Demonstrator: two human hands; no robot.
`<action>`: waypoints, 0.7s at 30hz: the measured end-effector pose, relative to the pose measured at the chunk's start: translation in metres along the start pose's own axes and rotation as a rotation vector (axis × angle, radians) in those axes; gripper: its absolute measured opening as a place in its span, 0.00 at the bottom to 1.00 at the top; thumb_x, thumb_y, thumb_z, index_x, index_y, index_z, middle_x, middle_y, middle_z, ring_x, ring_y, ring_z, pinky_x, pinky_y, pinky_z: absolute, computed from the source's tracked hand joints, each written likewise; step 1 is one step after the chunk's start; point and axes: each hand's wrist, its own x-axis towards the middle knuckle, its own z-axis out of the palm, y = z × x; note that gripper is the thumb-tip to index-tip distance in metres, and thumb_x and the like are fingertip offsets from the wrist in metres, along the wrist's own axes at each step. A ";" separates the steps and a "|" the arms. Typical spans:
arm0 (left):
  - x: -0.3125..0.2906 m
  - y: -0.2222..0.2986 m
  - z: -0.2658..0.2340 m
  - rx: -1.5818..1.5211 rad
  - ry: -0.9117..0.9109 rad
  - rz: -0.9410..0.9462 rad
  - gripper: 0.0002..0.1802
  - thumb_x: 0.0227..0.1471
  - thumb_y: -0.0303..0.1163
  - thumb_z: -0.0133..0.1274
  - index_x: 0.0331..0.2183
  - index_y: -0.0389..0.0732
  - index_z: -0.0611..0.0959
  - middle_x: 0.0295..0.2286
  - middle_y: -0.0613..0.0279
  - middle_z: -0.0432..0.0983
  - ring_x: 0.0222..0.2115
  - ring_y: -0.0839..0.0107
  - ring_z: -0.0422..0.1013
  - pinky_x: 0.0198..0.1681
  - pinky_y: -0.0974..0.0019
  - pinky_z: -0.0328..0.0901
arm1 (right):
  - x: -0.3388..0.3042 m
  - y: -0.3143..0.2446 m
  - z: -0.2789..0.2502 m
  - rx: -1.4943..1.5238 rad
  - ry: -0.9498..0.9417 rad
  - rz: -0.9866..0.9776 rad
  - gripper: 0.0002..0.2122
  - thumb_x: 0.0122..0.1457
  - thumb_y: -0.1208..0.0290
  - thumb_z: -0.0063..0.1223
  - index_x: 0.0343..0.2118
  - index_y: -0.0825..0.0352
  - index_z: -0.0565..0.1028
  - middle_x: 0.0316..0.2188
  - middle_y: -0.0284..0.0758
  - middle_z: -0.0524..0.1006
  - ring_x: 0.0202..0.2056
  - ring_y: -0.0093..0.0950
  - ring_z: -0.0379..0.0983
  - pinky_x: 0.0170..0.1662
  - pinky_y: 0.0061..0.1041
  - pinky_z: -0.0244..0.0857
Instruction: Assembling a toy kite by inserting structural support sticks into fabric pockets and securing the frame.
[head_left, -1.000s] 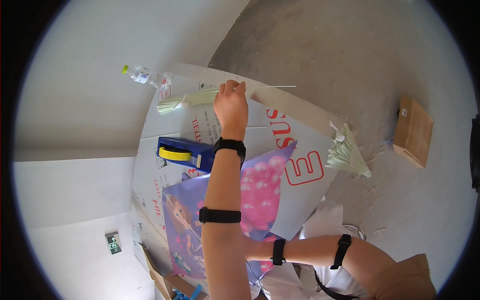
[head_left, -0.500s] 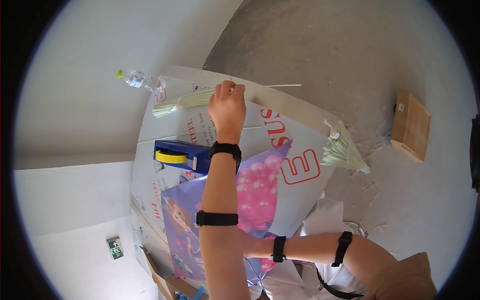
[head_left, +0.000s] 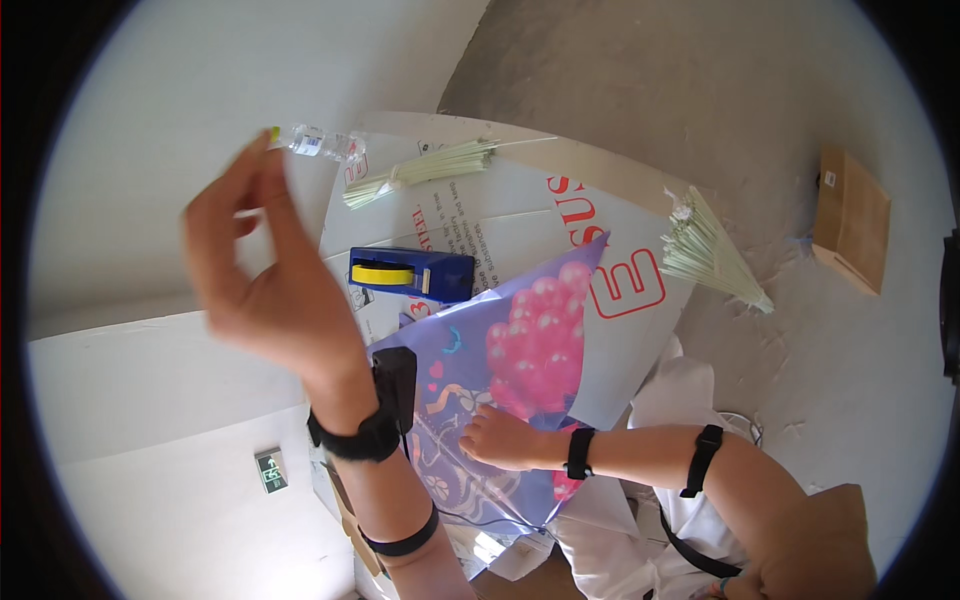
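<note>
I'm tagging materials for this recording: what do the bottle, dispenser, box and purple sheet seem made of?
Bottle: likely clear, shiny plastic, by its see-through wall.
Dispenser: probably moulded plastic, by its smooth, evenly blue body.
Box: matt cardboard, likely, by its plain brown faces.
Purple sheet: glossy film or coated paper, by its sheen.

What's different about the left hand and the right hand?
The left hand is raised and looks bigger; the right hand is lower, over the purple sheet, and looks smaller. The left hand's thumb and fingertip come together; the right hand's fingers curl loosely. Both have black wrist straps.
</note>
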 end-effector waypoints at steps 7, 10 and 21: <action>-0.103 -0.033 0.116 0.201 -0.633 0.154 0.06 0.42 0.24 0.52 0.25 0.38 0.83 0.34 0.63 0.77 0.43 0.63 0.71 0.42 0.61 0.67 | -0.005 -0.019 0.040 0.003 -0.042 -0.091 0.03 0.52 0.72 0.49 0.27 0.64 0.73 0.25 0.31 0.73 0.32 0.28 0.71 0.43 0.30 0.59; -0.120 -0.026 0.180 0.142 -0.585 0.207 0.04 0.43 0.25 0.54 0.23 0.39 0.83 0.37 0.66 0.79 0.44 0.63 0.71 0.47 0.60 0.65 | -0.010 0.001 0.083 0.366 0.238 0.101 0.07 0.55 0.71 0.47 0.34 0.66 0.75 0.30 0.35 0.74 0.37 0.31 0.71 0.42 0.30 0.57; -0.105 0.013 0.176 -0.383 -0.333 0.296 0.09 0.42 0.19 0.55 0.31 0.38 0.81 0.34 0.64 0.78 0.35 0.63 0.72 0.43 0.62 0.65 | -0.007 -0.002 0.036 0.654 -0.041 0.322 0.17 0.56 0.72 0.47 0.49 0.63 0.73 0.52 0.36 0.71 0.52 0.34 0.64 0.51 0.35 0.55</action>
